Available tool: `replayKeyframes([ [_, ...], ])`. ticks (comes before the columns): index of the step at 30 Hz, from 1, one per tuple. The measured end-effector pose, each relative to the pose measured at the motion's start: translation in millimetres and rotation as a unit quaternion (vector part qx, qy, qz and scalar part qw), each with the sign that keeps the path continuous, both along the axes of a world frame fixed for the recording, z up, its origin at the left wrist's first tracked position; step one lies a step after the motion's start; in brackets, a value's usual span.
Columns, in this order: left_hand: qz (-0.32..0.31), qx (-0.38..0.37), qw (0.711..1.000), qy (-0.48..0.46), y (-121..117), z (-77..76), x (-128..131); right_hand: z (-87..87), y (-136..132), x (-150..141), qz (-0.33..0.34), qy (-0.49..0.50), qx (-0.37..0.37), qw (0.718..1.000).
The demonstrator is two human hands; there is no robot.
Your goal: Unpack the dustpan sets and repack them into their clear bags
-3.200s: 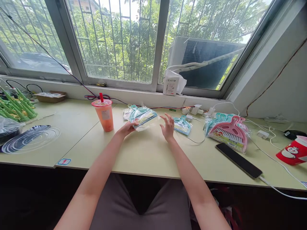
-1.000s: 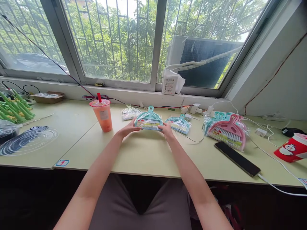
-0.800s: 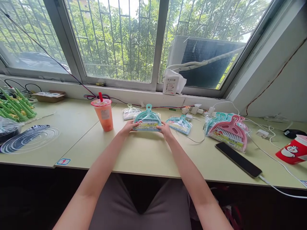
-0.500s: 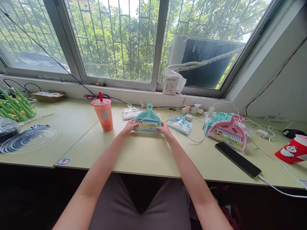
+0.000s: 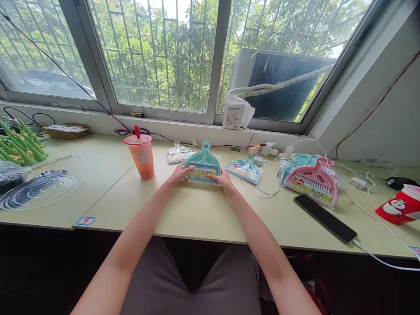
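Note:
Between my two hands is a teal dustpan and brush set (image 5: 204, 162) in clear wrap, its handle pointing up and a label across its front. My left hand (image 5: 180, 172) grips its lower left corner, thumb over the front. On the lower right, my right hand (image 5: 223, 178) holds it the same way, thumb on the label. To the right lies another teal wrapped dustpan set (image 5: 244, 169). Behind my left hand a pale wrapped set (image 5: 179, 153) lies flat. Farther right, a pink dustpan set (image 5: 313, 183) leans against several teal sets (image 5: 297, 162).
A cup of orange drink (image 5: 141, 157) with a red straw stands left of my hands. On the right are a black phone (image 5: 324, 218) on a white cable and a red cup (image 5: 398, 205). Chargers (image 5: 269, 148) and wires line the windowsill. Green items (image 5: 21, 144) sit far left.
My right thumb has slid inward over the label, and my left hand has shifted slightly on its corner. The dustpan set stays almost in place.

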State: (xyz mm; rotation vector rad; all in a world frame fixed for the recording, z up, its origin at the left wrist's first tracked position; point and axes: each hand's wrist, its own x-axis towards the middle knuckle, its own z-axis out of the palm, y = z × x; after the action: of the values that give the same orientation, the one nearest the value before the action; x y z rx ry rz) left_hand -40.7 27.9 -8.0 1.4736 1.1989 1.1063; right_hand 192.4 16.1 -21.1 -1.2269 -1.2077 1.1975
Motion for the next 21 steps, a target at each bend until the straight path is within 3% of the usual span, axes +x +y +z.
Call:
replayKeyframes([
  [9, 0.0, 0.016, 1.0, 0.017, 1.1, -4.7, 1.5, 2.8, -2.5, -3.5, -0.015, -0.002, 0.002, 1.0],
  [15, 0.044, 0.026, 0.999, -0.005, 7.5, -10.3, 6.4, -3.8, 8.1, 2.1, -0.014, -0.071, 0.072, 0.995],
  [21, 0.0, 0.028, 0.999, -0.02, 7.7, -13.2, 10.9, -1.6, 13.5, 18.0, -0.022, -0.142, 0.105, 0.984],
])
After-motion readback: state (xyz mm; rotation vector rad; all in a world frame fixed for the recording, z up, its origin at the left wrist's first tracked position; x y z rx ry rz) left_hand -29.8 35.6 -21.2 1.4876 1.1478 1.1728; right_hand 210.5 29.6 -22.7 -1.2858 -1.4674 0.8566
